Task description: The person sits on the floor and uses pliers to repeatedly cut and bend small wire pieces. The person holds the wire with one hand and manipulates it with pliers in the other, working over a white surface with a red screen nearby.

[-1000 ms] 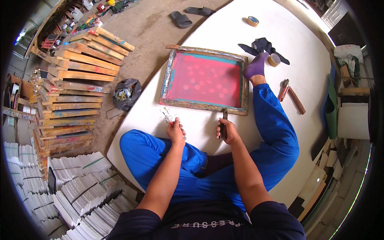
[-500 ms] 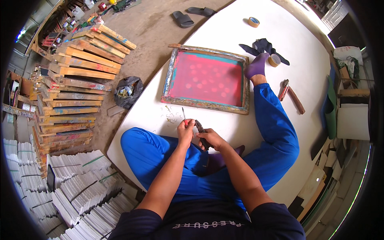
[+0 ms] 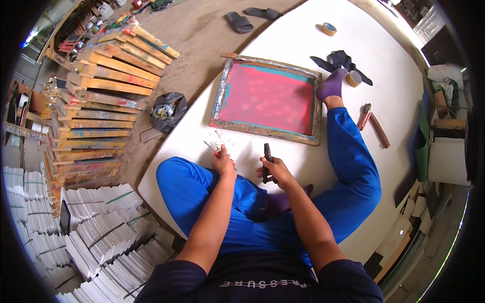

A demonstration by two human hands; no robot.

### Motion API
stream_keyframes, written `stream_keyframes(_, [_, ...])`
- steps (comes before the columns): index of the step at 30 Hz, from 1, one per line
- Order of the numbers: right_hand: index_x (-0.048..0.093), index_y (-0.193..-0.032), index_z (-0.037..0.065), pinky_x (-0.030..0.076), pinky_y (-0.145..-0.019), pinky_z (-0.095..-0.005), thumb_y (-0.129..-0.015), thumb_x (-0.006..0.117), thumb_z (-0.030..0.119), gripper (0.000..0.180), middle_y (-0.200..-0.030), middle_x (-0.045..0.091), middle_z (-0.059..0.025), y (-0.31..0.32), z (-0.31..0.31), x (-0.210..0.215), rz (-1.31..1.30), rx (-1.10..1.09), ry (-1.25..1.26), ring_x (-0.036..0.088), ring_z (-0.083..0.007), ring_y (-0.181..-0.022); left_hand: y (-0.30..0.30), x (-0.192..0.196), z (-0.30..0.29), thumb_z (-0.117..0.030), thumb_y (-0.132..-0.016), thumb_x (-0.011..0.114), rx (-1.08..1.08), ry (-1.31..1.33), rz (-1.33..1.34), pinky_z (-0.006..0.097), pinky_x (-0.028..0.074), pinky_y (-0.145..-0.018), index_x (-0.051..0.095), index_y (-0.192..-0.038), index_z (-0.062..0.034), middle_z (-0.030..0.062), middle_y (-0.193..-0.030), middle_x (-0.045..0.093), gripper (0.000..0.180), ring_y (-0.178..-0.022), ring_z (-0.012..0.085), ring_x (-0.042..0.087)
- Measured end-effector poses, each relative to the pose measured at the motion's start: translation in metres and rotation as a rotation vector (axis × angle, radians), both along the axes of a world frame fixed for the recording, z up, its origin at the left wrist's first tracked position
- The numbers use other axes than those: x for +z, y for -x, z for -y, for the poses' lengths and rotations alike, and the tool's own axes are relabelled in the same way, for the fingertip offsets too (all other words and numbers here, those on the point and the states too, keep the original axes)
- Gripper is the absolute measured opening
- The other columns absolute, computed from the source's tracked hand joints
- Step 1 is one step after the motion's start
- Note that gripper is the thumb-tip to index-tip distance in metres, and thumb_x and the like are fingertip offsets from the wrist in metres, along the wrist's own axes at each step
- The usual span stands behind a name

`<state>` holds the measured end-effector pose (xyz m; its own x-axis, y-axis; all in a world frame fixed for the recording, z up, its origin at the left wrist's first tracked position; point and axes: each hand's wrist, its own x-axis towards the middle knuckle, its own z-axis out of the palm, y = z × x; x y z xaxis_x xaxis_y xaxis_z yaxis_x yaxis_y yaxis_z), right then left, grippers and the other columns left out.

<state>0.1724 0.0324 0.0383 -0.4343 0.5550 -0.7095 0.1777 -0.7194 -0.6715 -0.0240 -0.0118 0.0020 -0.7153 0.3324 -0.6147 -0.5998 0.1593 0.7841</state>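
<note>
I sit on a white table (image 3: pixel 389 60) in blue trousers and purple socks. A wooden screen frame (image 3: pixel 268 97) with red mesh lies flat in front of my knees. My left hand (image 3: pixel 223 162) is down on the table with its fingers pinched on a small thin piece, right at a little heap of white bits (image 3: pixel 221 140). My right hand (image 3: pixel 273 172) grips a dark plier-like tool (image 3: pixel 267 154) that points up toward the frame's near edge. The two hands are about a hand's width apart.
Two tape rolls (image 3: pixel 329 29) (image 3: pixel 353 78), dark cloth (image 3: pixel 341 60) and a red-handled tool (image 3: pixel 365 116) beside a wooden stick (image 3: pixel 379 130) lie on the table. On the floor to the left are stacked wooden frames (image 3: pixel 101 101), a black bag (image 3: pixel 168 110), white stacks (image 3: pixel 91 237) and sandals (image 3: pixel 238 21).
Both hands drew back from the frame's near edge and met in front of my lap. The left hand has since moved out to the heap of white bits; the right still holds the tool.
</note>
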Motion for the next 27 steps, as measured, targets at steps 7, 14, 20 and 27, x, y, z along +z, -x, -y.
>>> stream_keyframes(7, [0.055,-0.108,-0.004,0.055,-0.058,-0.0386,-0.098,0.058,0.036,0.042,-0.088,0.066,-0.0166,-0.023,-0.025,0.003,0.224,-0.202,-0.062,0.069,-0.0247,-0.07,-0.02,0.009,-0.007,-0.032,-0.096,0.065,-0.118,-0.042,-0.017,0.027,0.034,-0.035,0.052,-0.084,-0.007,0.0016,-0.068,0.049,0.03,-0.039,0.0103,0.042])
stream_keyframes(14, [0.056,-0.108,-0.004,0.054,-0.053,-0.0375,-0.098,0.058,0.036,0.041,-0.084,0.064,-0.014,-0.028,-0.037,-0.004,0.261,-0.226,-0.09,0.068,-0.0232,-0.066,-0.024,0.001,-0.006,-0.031,-0.096,0.065,-0.152,-0.053,-0.022,0.027,0.035,-0.035,0.053,-0.084,-0.007,0.0016,-0.068,0.049,0.029,-0.039,0.0105,0.043])
stream_keyframes(20, [0.056,-0.1,-0.004,0.053,-0.051,-0.0364,-0.096,0.061,0.033,0.037,-0.079,0.062,-0.0124,-0.023,-0.042,-0.007,0.353,-0.213,-0.107,0.065,-0.0221,-0.061,-0.022,0.002,-0.005,-0.032,-0.097,0.064,-0.189,-0.057,-0.02,0.027,0.037,-0.038,0.056,-0.092,-0.0061,0.0013,-0.072,0.05,0.028,-0.042,0.0107,0.045])
stream_keyframes(27, [0.056,-0.093,-0.005,0.052,-0.049,-0.0363,-0.095,0.061,0.027,0.032,-0.072,0.06,-0.0115,-0.023,-0.044,-0.018,0.435,-0.149,-0.192,0.06,-0.0204,-0.055,-0.023,0.003,-0.007,-0.032,-0.096,0.065,-0.165,-0.052,-0.002,0.027,0.036,-0.037,0.056,-0.09,-0.0064,0.0013,-0.071,0.05,0.028,-0.042,0.0103,0.044])
